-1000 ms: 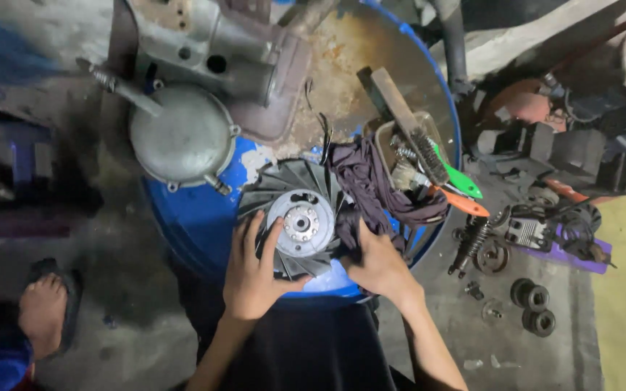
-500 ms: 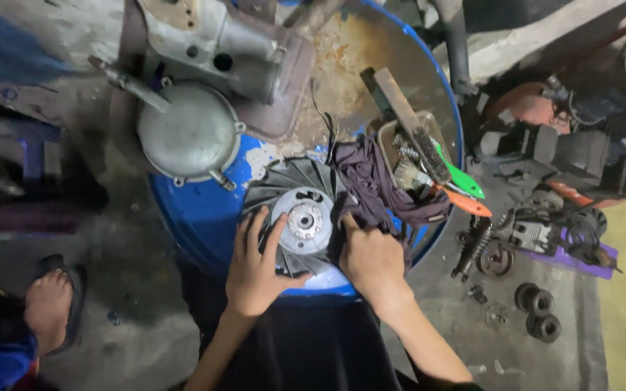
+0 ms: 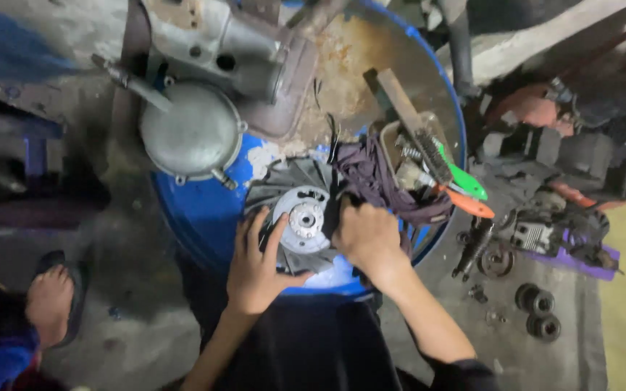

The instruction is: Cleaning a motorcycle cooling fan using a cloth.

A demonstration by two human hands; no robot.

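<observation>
Both hands work on a grey finned metal disc (image 3: 300, 217) that lies on the near edge of a blue drum top (image 3: 197, 210). From the head camera, the left hand (image 3: 256, 264) rests on the near left side of the disc, fingers spread over the fins and thumb reaching toward the shiny round hub (image 3: 306, 217) at its middle; it presses on the disc rather than closing round it. The right hand (image 3: 367, 235) sits at the right edge of the disc, fingers curled shut over a bunch of dark purplish rag (image 3: 378, 177), which trails off to the far right across the drum. The two hands are close together, with the hub between them.

Farther back on the drum stands a grey engine casing (image 3: 219, 43) with a round domed cover (image 3: 190, 134) on its near left side. To the right of the rag lies a small tray of tools (image 3: 414, 156), with a wire brush (image 3: 414, 127) across it and green (image 3: 465, 177) and orange (image 3: 469, 204) handles sticking out. On the floor at right lie dark metal parts and two black rollers (image 3: 537, 311). At the near left, a bare foot in a sandal (image 3: 52, 300) rests on the concrete.
</observation>
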